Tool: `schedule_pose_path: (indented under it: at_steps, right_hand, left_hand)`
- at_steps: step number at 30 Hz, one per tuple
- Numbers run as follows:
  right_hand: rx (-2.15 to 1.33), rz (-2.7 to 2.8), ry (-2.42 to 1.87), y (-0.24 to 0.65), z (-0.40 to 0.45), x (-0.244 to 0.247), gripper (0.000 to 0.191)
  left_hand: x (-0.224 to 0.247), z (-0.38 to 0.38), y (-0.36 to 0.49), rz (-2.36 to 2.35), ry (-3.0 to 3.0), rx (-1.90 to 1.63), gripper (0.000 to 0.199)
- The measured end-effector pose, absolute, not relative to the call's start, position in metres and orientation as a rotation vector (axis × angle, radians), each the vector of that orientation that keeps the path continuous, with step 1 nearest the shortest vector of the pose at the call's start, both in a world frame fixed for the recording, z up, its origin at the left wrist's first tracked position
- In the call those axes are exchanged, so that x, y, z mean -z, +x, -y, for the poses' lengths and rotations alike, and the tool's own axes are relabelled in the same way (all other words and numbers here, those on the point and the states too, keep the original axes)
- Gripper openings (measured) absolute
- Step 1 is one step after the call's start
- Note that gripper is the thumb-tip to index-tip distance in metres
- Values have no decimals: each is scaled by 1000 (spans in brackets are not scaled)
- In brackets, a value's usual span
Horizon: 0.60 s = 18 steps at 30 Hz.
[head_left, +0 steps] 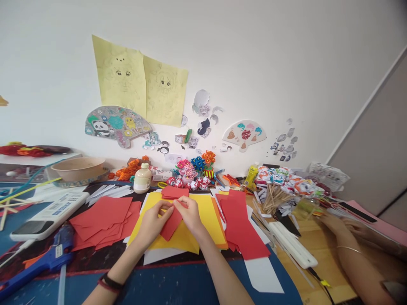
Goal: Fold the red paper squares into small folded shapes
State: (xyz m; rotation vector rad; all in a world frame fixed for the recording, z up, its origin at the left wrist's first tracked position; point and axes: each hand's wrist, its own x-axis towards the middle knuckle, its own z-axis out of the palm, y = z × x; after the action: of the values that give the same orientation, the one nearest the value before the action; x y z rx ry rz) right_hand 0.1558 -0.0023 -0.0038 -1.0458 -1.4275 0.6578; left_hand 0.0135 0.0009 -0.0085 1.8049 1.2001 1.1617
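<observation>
Both my hands meet over a stack of yellow paper [199, 239], pinching a small piece of red paper [172, 225] at its upper edge. My left hand [154, 221] has its fingers curled in, thumb and fingertips at the paper's top left. My right hand [190, 215] grips the top right with thumb and forefinger. Just beyond them, more small red pieces [174, 192] lie at the far edge of the yellow stack. To the left is a pile of red paper squares [103, 218], to the right long red sheets [241, 224].
A blue glue gun [52, 256] and white power strip [51, 216] lie left. Behind stand a cream bottle [143, 178], pipe-cleaner flowers [193, 167] and a bundle of wooden sticks [276, 198]. At right, another person's arms [352, 254] rest near a white device [294, 245].
</observation>
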Motion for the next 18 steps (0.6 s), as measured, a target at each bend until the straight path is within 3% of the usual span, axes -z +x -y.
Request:
schedule_pose_path:
  at_steps: [7, 12, 18]
  right_hand:
    - [-443, 1394, -1223, 165, 0, 7, 20]
    - [-598, 1379, -1107, 170, -2, 5, 22]
    - [-872, 1257, -1012, 166, -1, 8, 27]
  left_hand:
    - [12, 7, 23, -1272, 2087, -991, 60]
    - [10, 4, 19, -1177, 1874, -1102, 37]
    - [4, 6, 20, -1080, 1620, -1110, 27]
